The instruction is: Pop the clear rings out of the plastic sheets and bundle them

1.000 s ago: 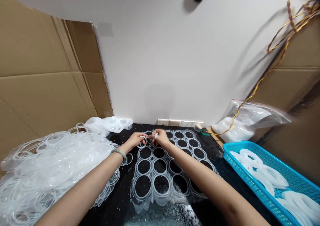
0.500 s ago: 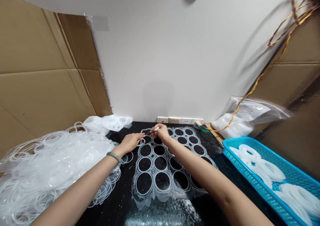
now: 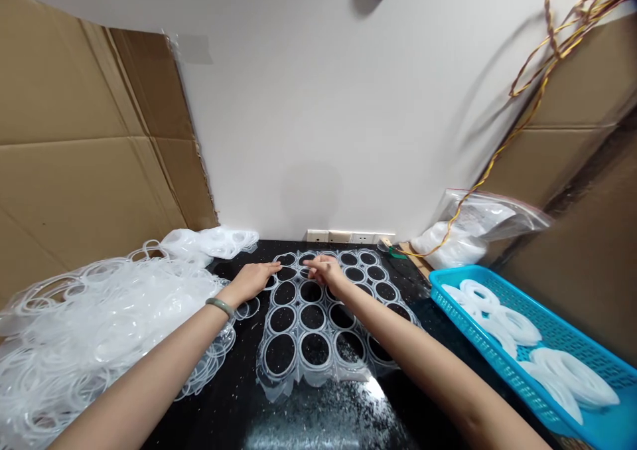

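A translucent sheet of joined rings (image 3: 297,334), with round openings in rows, lies flat on the black worktop. My left hand (image 3: 253,281), with a greenish bangle at its wrist, rests fingers outstretched on the sheet's far left edge, near a loose ring (image 3: 271,282). Over the far rows is my right hand (image 3: 326,269); its index finger points left and the others are curled. Whatever those curled fingers hold is too small and hidden to make out.
At left lies a big heap of clear rings and film scraps (image 3: 109,330). A blue basket (image 3: 497,364) with bundles of white rings (image 3: 572,377) stands at right, a clear bag (image 3: 452,241) behind it. Sockets (image 3: 338,236) line the wall base; a yellow-brown cable (image 3: 490,164) hangs at right.
The thin white-ended tool seen in my right fingers no longer shows clearly. My right index finger has stretched out. My left hand stays at the sheet's edge; the whole view has shifted slightly.
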`<action>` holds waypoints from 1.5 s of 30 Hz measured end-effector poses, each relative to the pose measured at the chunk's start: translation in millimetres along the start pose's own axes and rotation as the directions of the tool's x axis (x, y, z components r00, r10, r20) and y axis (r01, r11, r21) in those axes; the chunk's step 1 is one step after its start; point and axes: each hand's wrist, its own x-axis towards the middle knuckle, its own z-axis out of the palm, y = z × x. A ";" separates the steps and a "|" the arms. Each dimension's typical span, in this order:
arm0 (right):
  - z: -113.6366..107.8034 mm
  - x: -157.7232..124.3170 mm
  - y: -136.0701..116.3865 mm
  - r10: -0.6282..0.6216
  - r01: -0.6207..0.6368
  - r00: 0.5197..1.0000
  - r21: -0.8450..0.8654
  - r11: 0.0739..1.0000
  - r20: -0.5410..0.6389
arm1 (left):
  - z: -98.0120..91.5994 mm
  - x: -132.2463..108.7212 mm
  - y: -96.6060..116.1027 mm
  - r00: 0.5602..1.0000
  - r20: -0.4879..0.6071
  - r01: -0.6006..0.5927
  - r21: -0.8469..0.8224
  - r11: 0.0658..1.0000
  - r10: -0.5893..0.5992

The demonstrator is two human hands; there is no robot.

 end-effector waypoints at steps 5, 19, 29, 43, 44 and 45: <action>4.3 13.5 0.3 -0.008 0.022 0.999 -0.412 0.911 0.034 | -1.8 0.6 2.6 1.000 -0.002 0.009 0.003 1.000 -0.009; -10.4 -16.0 -15.8 -0.105 0.135 0.983 0.207 0.969 -0.148 | -3.2 -2.1 3.5 0.996 -0.068 0.046 -0.107 0.993 -0.053; -4.3 -60.4 -39.1 -0.189 0.192 0.980 -0.050 0.980 0.068 | -30.0 -5.8 52.8 0.959 -0.251 0.008 -0.437 0.900 -0.130; -17.5 -150.1 -38.4 -0.070 0.158 0.928 -0.217 0.963 0.365 | -14.9 -86.9 115.9 0.881 -0.471 -0.254 -0.420 0.871 0.030; -21.2 -154.4 -38.5 -0.036 0.136 0.930 -0.252 0.958 0.367 | -15.1 -92.9 116.2 0.815 -0.579 -0.289 -0.384 0.877 0.015; -24.5 -157.7 -38.2 0.017 0.101 0.926 -0.290 0.952 0.378 | -15.6 -97.7 116.1 0.774 -0.633 -0.311 -0.380 0.871 0.000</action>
